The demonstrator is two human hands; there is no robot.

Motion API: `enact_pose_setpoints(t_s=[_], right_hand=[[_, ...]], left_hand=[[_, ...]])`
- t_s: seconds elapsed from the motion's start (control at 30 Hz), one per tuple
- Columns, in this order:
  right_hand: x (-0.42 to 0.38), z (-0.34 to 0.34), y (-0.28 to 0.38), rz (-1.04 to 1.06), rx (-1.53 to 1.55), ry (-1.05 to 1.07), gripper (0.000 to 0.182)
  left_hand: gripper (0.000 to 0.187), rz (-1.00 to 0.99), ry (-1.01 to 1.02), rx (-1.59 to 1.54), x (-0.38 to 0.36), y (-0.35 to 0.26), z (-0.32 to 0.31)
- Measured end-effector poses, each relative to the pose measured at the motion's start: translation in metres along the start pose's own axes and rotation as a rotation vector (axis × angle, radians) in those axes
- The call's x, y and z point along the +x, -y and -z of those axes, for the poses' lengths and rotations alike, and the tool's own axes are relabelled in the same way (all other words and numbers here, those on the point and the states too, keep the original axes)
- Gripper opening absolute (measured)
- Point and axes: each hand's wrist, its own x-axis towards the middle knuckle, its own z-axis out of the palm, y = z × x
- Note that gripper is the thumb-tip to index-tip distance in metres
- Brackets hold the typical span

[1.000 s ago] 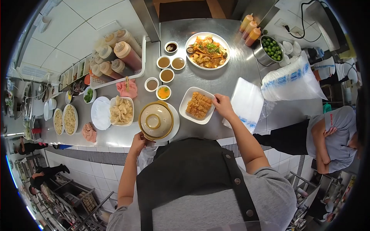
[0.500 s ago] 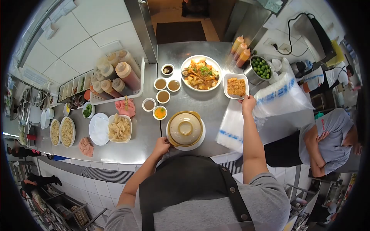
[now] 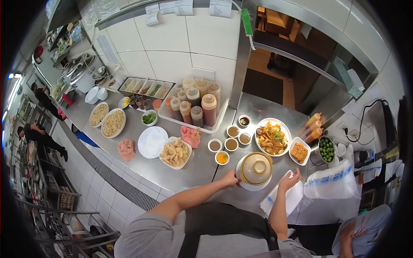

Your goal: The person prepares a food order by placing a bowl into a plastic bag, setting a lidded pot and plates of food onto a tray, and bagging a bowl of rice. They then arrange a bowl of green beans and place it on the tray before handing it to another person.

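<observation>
A lidded clay pot (image 3: 257,168) in beige and brown stands on a white plate (image 3: 251,187). Closed at the pot's left side, my left hand (image 3: 231,178) grips what looks like its handle, mostly covered by my fingers. My right hand (image 3: 290,180) is open, fingers stretched out over a stack of white plastic bags (image 3: 275,198), and holds nothing. Just beyond it sits a white square dish (image 3: 308,157) of crispy golden-brown food (image 3: 299,152). A round plate (image 3: 259,144) of noodle-like food with green garnish (image 3: 275,137) is behind the pot.
Several small sauce cups (image 3: 231,144) stand left of the pot. Farther left are squeeze bottles in a white basket (image 3: 217,125), a bowl of fried pieces (image 3: 175,152) and pink cloths (image 3: 126,149). Green limes (image 3: 327,149) and a bulky plastic-bag bundle (image 3: 329,180) lie right. Another person's arm (image 3: 346,241) is lower right.
My right hand has let go of the square dish and drawn back toward me, opening. My left hand stays at the pot. The view has turned left.
</observation>
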Motion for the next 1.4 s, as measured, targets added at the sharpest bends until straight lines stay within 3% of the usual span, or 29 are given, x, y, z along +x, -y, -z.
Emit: enact_pose_setpoints(t_s=[0.03,0.1,0.17,0.27,0.4,0.47,0.53,0.57,0.6,0.67,0.7,0.73,0.8,0.87,0.97,1.03,1.1,1.17,1.27,1.33,1.4], right_hand=[[-0.013,0.014,0.017,-0.002,0.005,0.004,0.046],[-0.036,0.038,0.044,0.091,-0.497,0.214,0.052],[-0.049,0.051,0.043,0.081,-0.548,0.287,0.052],[-0.056,0.062,0.015,0.088,-0.577,0.367,0.056],[-0.049,0.072,-0.013,0.174,-0.417,0.418,0.058],[-0.045,0.072,-0.009,0.181,-0.370,0.427,0.060],[-0.040,0.070,0.000,0.075,-0.525,0.470,0.059],[-0.040,0.065,-0.003,0.102,-0.641,0.422,0.071],[-0.038,0.069,0.017,0.104,-0.637,0.424,0.071],[-0.032,0.081,0.072,-0.273,-0.737,0.431,0.091],[-0.030,0.077,0.056,-0.409,-0.764,0.476,0.111],[-0.030,0.079,0.057,-0.409,-0.764,0.478,0.111],[-0.027,0.088,0.056,-0.747,-0.750,0.525,0.117],[-0.029,0.088,0.039,-0.696,-0.825,0.490,0.121],[-0.031,0.099,0.039,-0.521,-0.832,0.456,0.110],[-0.028,0.105,0.004,-0.333,-0.814,0.359,0.088],[-0.019,0.111,-0.047,-0.212,-0.818,0.368,0.081],[-0.019,0.116,-0.063,-0.111,-0.817,0.368,0.075],[-0.017,0.130,-0.064,-0.038,-0.880,0.437,0.073],[-0.025,0.139,-0.071,0.230,-0.707,0.360,0.073],[-0.030,0.139,-0.074,0.338,-0.644,0.323,0.074]], left_hand=[[0.022,-0.040,0.006,0.078,0.004,0.004,-0.004],[0.030,-0.073,0.009,0.166,-0.002,0.001,-0.003],[0.046,-0.003,0.231,0.397,-0.017,-0.007,0.001],[0.055,-0.144,0.220,0.663,-0.020,0.027,-0.004],[0.052,-0.097,0.169,0.466,-0.054,0.046,0.014],[0.045,-0.097,0.011,0.331,-0.070,0.052,0.027],[0.041,-0.067,-0.036,0.268,-0.084,0.054,0.037],[0.037,-0.041,-0.078,0.203,-0.087,0.054,0.040],[0.037,-0.040,-0.081,0.204,-0.088,0.055,0.041],[0.035,-0.064,-0.112,0.202,-0.089,0.058,0.042],[0.035,-0.061,-0.113,0.206,-0.090,0.059,0.043],[0.035,-0.082,-0.127,0.221,-0.090,0.059,0.043],[0.036,-0.093,-0.144,0.213,-0.092,0.060,0.039],[0.035,-0.142,-0.156,0.215,-0.091,0.062,0.039],[0.033,-0.183,-0.157,0.257,-0.090,0.068,0.040],[0.033,-0.132,-0.128,0.201,-0.091,0.062,0.045],[0.032,-0.092,-0.093,0.149,-0.096,0.069,0.051],[0.032,-0.090,-0.060,-0.112,-0.096,0.085,0.059],[0.033,-0.074,-0.064,-0.214,-0.124,0.108,0.103],[0.031,-0.060,-0.176,-0.258,-0.151,0.126,0.146],[0.035,0.003,-0.403,-0.304,-0.170,0.159,0.205]])
